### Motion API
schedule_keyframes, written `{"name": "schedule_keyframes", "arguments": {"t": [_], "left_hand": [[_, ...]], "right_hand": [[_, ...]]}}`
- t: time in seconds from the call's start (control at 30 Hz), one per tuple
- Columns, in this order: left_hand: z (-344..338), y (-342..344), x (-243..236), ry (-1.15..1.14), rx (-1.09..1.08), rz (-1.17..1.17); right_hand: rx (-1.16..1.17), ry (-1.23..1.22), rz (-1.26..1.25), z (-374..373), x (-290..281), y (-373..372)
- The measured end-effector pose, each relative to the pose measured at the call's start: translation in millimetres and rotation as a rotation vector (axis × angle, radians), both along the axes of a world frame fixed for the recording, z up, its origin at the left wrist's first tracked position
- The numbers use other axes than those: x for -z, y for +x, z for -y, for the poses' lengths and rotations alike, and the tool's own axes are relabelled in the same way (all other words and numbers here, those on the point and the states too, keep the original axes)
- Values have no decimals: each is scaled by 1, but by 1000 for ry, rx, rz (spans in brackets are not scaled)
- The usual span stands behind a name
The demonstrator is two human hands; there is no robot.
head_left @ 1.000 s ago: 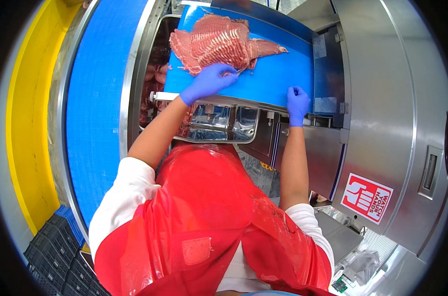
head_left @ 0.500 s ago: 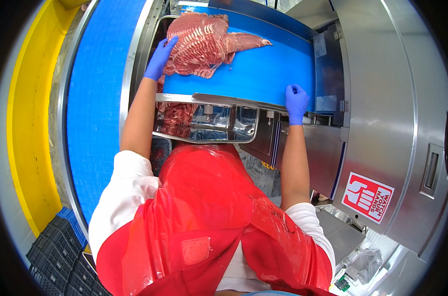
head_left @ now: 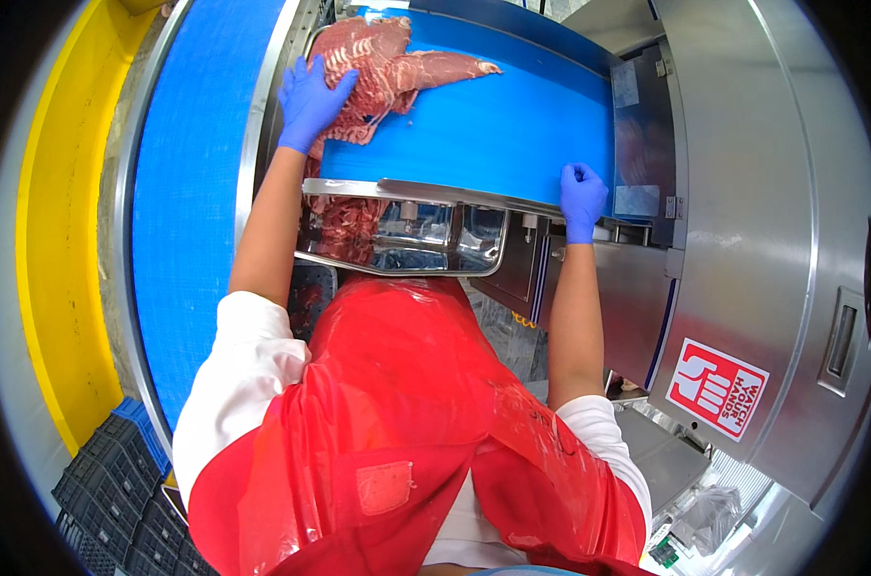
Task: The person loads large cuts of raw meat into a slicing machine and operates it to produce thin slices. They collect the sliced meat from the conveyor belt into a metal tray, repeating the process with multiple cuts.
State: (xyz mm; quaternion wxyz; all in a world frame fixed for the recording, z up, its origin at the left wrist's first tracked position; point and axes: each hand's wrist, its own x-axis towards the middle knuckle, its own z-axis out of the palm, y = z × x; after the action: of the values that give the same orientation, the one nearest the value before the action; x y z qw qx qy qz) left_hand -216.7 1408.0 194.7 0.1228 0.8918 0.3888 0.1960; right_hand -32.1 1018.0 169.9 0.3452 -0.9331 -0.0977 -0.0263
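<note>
Sliced raw meat (head_left: 378, 72) lies in overlapping pieces at the left end of a short blue conveyor belt (head_left: 493, 130), with one tapered piece trailing to the right. My left hand (head_left: 312, 104), in a blue glove, rests on the meat's left edge with its fingers spread. Over the belt's near right corner, my right hand (head_left: 582, 200), also gloved in blue, is closed, its fingers curled in; whether anything is inside cannot be seen. Below the belt's left end, a steel tray (head_left: 435, 240) holds more meat slices (head_left: 347, 230).
A long blue conveyor (head_left: 205, 173) runs along my left, beside a yellow rail (head_left: 66, 230). Dark crates (head_left: 109, 480) are stacked at the lower left. A steel machine housing (head_left: 742, 192) with a red and white warning sticker (head_left: 717, 388) stands at the right.
The meat has shifted left along the short belt. My left hand has spread its fingers and come further over the meat. The right hand is nearly still.
</note>
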Motion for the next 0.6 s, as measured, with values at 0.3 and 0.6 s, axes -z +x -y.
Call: {"name": "schedule_keyframes", "arguments": {"t": [0.3,0.6], "left_hand": [[-24,-22,-23,-421,95,131],[-67,-36,39,-381,282,-31]], "right_hand": [[-13,-1,9,-2,1,-1],[-85,28,61,-5,13,4]]}}
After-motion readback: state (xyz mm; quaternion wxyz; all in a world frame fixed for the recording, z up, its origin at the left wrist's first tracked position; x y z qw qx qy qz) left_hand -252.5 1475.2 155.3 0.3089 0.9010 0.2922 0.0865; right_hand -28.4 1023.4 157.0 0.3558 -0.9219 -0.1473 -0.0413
